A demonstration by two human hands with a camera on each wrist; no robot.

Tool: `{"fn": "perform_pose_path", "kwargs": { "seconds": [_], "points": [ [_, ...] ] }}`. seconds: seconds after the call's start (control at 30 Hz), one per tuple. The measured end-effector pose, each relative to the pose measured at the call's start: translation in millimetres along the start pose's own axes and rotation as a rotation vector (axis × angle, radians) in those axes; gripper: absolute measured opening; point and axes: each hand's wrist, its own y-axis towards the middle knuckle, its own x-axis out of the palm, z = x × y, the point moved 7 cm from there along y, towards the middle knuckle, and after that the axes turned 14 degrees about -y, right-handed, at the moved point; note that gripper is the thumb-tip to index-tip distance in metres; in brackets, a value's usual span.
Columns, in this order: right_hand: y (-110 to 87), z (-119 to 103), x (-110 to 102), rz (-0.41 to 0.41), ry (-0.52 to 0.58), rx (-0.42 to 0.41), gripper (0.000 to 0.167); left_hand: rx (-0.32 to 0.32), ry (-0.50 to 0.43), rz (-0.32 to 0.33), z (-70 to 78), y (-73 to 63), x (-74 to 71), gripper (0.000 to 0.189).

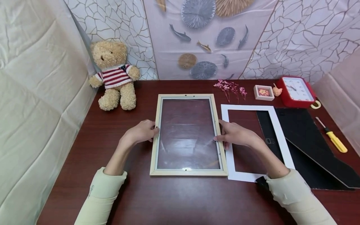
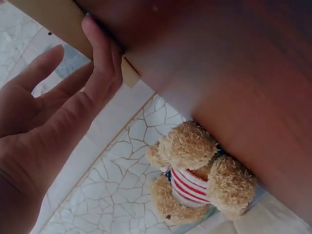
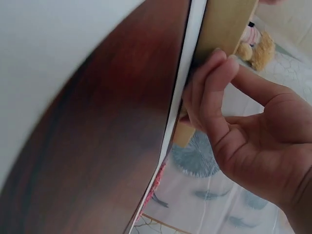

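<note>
A light wooden picture frame [image 1: 189, 173] lies on the dark red-brown table, with a see-through pane [image 1: 187, 125] inside its edges. My left hand [image 1: 141, 131] grips its left side, the thumb over the edge. In the left wrist view the fingers [image 2: 105, 61] rest against the outer wall of the frame. Opposite, my right hand [image 1: 235, 133] holds the right side, thumb on top and curled fingers [image 3: 213, 92] along the outer wall. Partly beneath my right forearm is a white mat border [image 1: 254, 107], close to the frame's right edge.
Black backing boards [image 1: 298, 125] lie at the right, one raised at a slant. Beyond them is a yellow-handled screwdriver [image 1: 336, 140]. Along the back stand a teddy bear [image 1: 112, 75], pink dried flowers [image 1: 229, 87], a small boxed ornament [image 1: 263, 92] and a red clock [image 1: 296, 90].
</note>
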Motion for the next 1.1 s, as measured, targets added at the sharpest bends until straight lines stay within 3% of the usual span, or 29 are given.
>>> {"fn": "perform_pose_path", "kwargs": {
  "seconds": [0.1,0.23,0.37,0.5,0.63,0.83,1.1],
  "points": [
    [1.7,1,2,0.003,0.002,0.002,0.077,0.013,-0.054,0.022,1.3,0.2,0.9,0.035],
    [1.9,5,4,-0.003,0.061,0.004,0.082,0.018,-0.265,0.054,-1.0,2.6,-1.5,0.052],
    [2.4,4,5,-0.002,0.100,-0.007,0.084,0.017,-0.481,0.020,-6.0,6.2,-2.9,0.057],
    [3.4,3,5,-0.002,0.099,-0.008,0.087,0.027,-0.638,-0.033,-7.6,8.0,-3.3,0.066],
    [4.7,4,4,-0.004,0.095,0.000,0.089,0.071,-0.767,-0.046,-4.3,7.7,-6.7,0.071],
    [5.4,4,5,-0.011,0.107,0.010,0.091,0.078,-0.856,-0.021,-1.6,6.1,-8.9,0.080],
    [6.2,4,4,-0.010,0.124,0.016,0.091,0.076,-0.844,0.122,5.2,5.9,-9.0,0.082]
  ]
}}
